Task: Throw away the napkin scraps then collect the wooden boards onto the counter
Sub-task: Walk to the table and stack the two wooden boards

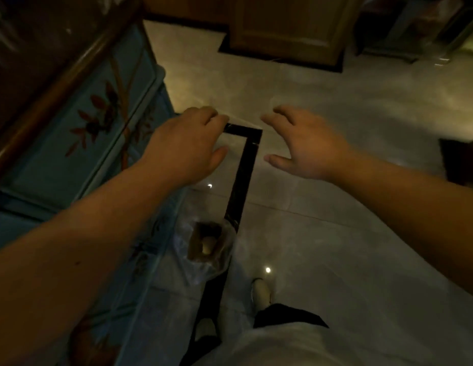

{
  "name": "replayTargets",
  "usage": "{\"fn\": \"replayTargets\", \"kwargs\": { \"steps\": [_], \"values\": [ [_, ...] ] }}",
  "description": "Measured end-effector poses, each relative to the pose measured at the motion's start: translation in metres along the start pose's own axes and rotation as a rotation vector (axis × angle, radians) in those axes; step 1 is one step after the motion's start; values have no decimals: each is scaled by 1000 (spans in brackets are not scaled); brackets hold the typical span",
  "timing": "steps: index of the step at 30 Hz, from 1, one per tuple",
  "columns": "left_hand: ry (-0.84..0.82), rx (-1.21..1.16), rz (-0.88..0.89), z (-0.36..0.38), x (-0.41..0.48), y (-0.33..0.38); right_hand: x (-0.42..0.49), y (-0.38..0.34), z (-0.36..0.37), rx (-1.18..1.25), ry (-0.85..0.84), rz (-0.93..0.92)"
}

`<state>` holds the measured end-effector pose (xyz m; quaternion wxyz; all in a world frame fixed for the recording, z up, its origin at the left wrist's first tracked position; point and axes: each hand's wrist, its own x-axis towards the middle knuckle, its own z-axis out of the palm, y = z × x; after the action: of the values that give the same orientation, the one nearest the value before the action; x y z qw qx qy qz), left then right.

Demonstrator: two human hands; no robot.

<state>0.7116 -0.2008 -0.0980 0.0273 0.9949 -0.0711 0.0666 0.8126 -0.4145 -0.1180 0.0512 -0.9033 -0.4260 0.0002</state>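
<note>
My left hand (188,143) is held out over the floor with its fingers curled on a thin, pale napkin scrap (246,124) that sticks out to the right of the fingertips. My right hand (301,143) hovers beside it, apart from the scrap, fingers spread and holding nothing. Below my left forearm stands a small bin lined with a clear plastic bag (209,247), with brown and pale bits inside. No wooden boards can be made out in this dim, blurred view.
A blue painted cabinet (79,122) with a flower pattern stands close on the left. A wooden cabinet (288,25) rises at the far side of the pale tiled floor (335,233). A black floor strip (243,175) runs under my hands. My foot (261,289) is near the bin.
</note>
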Motion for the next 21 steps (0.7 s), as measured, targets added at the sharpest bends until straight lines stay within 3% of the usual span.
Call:
{"fn": "replayTargets", "kwargs": {
  "steps": [11,21],
  "values": [
    [82,-63,453,-55,-25,93,-166,-54,-62,-108,116,510],
    [128,-93,925,-99,-37,290,-384,-74,-118,-251,175,988]
  ]
}}
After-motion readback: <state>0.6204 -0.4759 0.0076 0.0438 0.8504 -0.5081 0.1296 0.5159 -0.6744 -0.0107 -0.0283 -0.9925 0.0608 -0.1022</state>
